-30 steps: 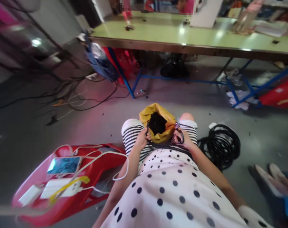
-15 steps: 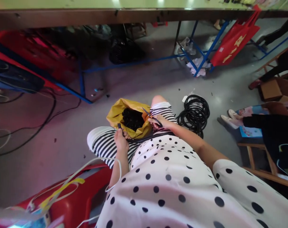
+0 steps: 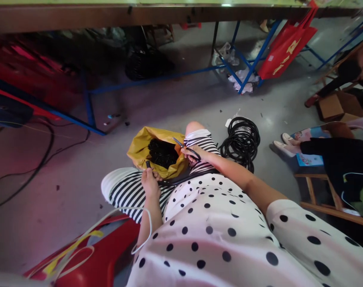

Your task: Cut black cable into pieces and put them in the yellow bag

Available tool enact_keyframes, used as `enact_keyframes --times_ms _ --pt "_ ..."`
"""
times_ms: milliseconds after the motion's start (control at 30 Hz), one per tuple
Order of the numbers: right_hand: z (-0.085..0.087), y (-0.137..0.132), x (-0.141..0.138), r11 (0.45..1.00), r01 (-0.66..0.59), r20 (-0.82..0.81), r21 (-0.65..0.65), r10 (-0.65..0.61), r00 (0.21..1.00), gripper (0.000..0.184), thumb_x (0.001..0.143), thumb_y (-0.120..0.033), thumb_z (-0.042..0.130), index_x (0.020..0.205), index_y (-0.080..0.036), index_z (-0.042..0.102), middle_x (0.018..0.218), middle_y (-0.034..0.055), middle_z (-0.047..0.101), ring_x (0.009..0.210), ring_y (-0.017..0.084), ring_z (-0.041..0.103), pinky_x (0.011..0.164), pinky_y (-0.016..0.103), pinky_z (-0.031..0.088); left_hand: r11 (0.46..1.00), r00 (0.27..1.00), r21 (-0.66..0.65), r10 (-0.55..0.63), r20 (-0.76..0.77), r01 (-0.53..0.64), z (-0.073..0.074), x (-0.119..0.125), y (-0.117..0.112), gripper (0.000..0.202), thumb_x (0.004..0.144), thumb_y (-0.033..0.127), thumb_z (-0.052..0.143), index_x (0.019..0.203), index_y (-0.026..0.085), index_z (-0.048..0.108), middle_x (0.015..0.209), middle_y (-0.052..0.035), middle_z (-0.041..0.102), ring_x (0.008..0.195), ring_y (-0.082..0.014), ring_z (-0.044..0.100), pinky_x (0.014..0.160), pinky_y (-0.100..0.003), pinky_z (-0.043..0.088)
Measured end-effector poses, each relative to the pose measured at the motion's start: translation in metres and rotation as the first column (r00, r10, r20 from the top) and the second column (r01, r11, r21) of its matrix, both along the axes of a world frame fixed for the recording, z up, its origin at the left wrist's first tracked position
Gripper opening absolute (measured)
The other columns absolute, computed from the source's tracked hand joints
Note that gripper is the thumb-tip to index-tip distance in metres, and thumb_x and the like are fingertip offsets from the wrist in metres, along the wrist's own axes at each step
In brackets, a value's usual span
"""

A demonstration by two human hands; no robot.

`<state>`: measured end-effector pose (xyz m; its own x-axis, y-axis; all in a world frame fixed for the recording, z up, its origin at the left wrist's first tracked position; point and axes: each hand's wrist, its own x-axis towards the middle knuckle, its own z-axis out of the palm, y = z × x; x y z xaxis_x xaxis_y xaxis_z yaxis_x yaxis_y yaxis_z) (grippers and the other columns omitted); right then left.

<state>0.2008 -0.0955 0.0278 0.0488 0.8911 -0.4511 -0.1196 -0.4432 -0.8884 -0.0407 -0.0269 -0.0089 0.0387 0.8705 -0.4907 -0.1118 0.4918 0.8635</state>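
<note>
My left hand [image 3: 150, 181] is closed around the end of a black hose [image 3: 148, 164], whose tip sticks up past my fingers. From there the hose runs across my lap to the right. In my right hand [image 3: 197, 153] is a pair of scissors [image 3: 179, 142], the blades pointing up and left over the bag's right rim. Between my knees sits an open yellow bag [image 3: 138, 139] with many short black pieces [image 3: 162, 151] inside. A coil of black hose [image 3: 243, 139] lies on the floor beyond my right knee.
A workbench [image 3: 169, 15] on blue legs [image 3: 90, 107] crosses the front, with a red bag [image 3: 289, 50] hanging from it. Cables [image 3: 45, 155] trail over the floor at left. At right are a person's feet [image 3: 285, 145], a wooden stool [image 3: 313, 187] and a cardboard box [image 3: 331, 105].
The view has shifted slightly, so most things sit a little further left. Both hands keep their holds on the hose and the scissors, close to the bag.
</note>
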Motion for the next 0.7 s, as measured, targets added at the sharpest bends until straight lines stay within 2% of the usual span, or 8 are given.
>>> enact_keyframes --times_ms 167,300,400,500,567,700 --pt "0.000 0.000 -0.004 1.000 -0.002 0.029 -0.013 0.002 1.000 0.059 0.098 -0.069 0.076 0.069 -0.021 0.056 0.046 -0.0043 0.050 0.042 0.010 0.043 0.045 0.023 0.038 0.999 1.000 0.035 -0.002 -0.024 0.002 -0.005 -0.003 0.003 0.026 0.100 0.044 0.066 0.094 0.022 0.054 0.059 0.0104 0.040 0.048 -0.0089 0.033 0.053 -0.024 0.035" --pt "-0.003 0.002 -0.005 1.000 -0.004 0.015 -0.025 0.004 1.000 0.060 0.097 -0.073 0.075 0.069 -0.022 0.059 0.045 -0.0040 0.051 0.041 0.011 0.042 0.044 0.024 0.038 0.999 0.998 0.038 -0.019 -0.052 0.021 -0.006 -0.004 0.006 0.028 0.100 0.044 0.067 0.093 0.022 0.053 0.057 0.0105 0.041 0.047 -0.0087 0.035 0.053 -0.022 0.036" --pt "-0.005 0.003 -0.005 1.000 -0.017 0.018 0.007 0.017 1.000 0.063 0.094 -0.075 0.077 0.067 -0.021 0.061 0.044 -0.0041 0.051 0.041 0.010 0.042 0.043 0.023 0.037 0.999 0.996 0.045 -0.005 -0.093 0.009 -0.003 0.000 0.005 0.021 0.100 0.036 0.064 0.090 0.022 0.052 0.055 0.0106 0.042 0.046 -0.0088 0.035 0.050 -0.020 0.037" --pt "-0.006 0.003 -0.007 1.000 -0.029 -0.004 0.002 0.029 1.000 0.065 0.093 -0.077 0.078 0.066 -0.020 0.062 0.042 -0.0051 0.050 0.039 0.009 0.040 0.042 0.022 0.035 0.998 0.985 0.062 0.034 -0.171 -0.024 0.000 0.004 0.001 0.017 0.096 0.026 0.062 0.084 0.023 0.049 0.052 0.0098 0.043 0.044 -0.0095 0.036 0.046 -0.018 0.036" --pt "-0.007 0.002 -0.010 0.999 -0.033 -0.028 -0.020 0.032 0.999 0.065 0.094 -0.076 0.078 0.066 -0.020 0.062 0.042 -0.0057 0.050 0.038 0.009 0.040 0.042 0.022 0.033 0.996 0.974 0.078 0.059 -0.217 -0.043 0.001 0.006 -0.002 0.019 0.092 0.026 0.063 0.080 0.023 0.049 0.051 0.0091 0.043 0.043 -0.0093 0.037 0.043 -0.018 0.036" --pt "-0.011 -0.001 -0.018 0.999 -0.047 -0.081 -0.020 0.045 0.996 0.064 0.098 -0.074 0.074 0.069 -0.019 0.061 0.042 -0.0070 0.050 0.040 0.008 0.041 0.044 0.020 0.033 0.995 0.978 0.042 0.097 -0.185 -0.091 0.005 0.001 -0.001 0.017 0.084 0.024 0.065 0.075 0.022 0.050 0.050 0.0079 0.045 0.041 -0.0083 0.037 0.040 -0.016 0.035"
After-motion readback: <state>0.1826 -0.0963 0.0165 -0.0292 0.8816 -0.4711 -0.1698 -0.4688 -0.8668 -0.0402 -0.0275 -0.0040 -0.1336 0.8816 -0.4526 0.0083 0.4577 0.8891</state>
